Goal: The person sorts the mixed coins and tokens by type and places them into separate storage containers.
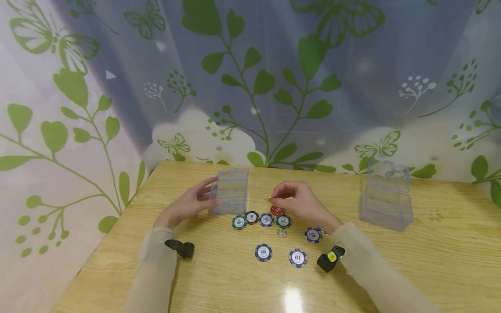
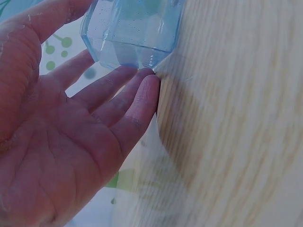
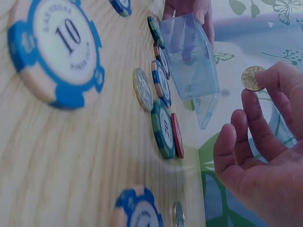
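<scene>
My left hand (image 1: 189, 202) holds a clear plastic box (image 1: 231, 184) by its left side, thumb at the near edge; in the left wrist view the fingertips touch the box (image 2: 137, 28). A small round coin-like disc (image 1: 233, 206) shows through its near part. Between thumb and index finger, my right hand (image 1: 299, 200) pinches a gold-coloured coin (image 3: 252, 78), above the table and to the right of the box. Below that hand lies a red poker chip (image 1: 278, 210) beside a green chip (image 1: 283, 221). A metal coin (image 1: 282, 233) lies in front of the green one.
More chips lie nearby: a green chip (image 1: 239, 222), a black chip (image 1: 252, 217) and several blue ones, including a blue chip (image 1: 298, 258) close to me. A second clear box (image 1: 386, 208), lid raised, stands right. A patterned curtain (image 1: 274, 87) hangs behind the wooden table (image 1: 219, 278).
</scene>
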Demonstrator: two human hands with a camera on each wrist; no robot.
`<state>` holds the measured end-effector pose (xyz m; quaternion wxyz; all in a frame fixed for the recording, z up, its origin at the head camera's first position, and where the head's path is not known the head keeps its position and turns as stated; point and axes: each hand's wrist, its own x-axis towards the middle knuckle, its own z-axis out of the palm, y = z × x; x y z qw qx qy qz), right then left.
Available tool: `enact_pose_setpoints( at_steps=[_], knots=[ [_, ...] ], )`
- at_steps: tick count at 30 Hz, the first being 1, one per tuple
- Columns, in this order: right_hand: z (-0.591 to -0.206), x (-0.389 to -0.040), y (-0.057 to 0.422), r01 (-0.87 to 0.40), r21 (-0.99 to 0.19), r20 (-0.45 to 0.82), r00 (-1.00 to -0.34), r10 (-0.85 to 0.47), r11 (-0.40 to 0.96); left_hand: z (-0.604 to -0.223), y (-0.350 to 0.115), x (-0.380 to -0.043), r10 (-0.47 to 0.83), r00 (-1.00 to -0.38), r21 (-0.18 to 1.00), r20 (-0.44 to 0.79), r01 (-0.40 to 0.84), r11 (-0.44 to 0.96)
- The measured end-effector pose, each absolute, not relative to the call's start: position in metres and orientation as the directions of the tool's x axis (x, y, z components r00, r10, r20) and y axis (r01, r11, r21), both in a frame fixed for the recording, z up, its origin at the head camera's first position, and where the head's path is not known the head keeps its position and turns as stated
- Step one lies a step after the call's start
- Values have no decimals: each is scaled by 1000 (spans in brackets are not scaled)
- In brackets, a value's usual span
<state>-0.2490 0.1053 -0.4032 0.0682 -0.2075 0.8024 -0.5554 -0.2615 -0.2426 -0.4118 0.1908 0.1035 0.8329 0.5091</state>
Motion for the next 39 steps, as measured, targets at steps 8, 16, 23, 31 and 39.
enact_pose_setpoints(
  at_steps=[8, 16, 23, 31, 39],
  knots=[
    [-406, -252, 91, -259, -913, 126, -914, -386, 314, -410, -243, -262, 385, -898, 885, -213, -11, 465],
    [-409, -255, 70, -279, -924, 157, -901, -405, 263, -411, -245, -262, 389, -896, 886, -213, -9, 464],
    [-410, -256, 57, -273, -931, 166, -908, -384, 243, -410, -243, -263, 385, -898, 889, -214, -15, 458],
    [-411, -257, 47, -244, -941, 148, -920, -362, 234, -411, -243, -263, 393, -893, 896, -218, -23, 444],
    [-410, -258, 37, -314, -919, 204, -895, -396, 238, -411, -243, -264, 392, -895, 896, -211, -17, 443]
  ],
)
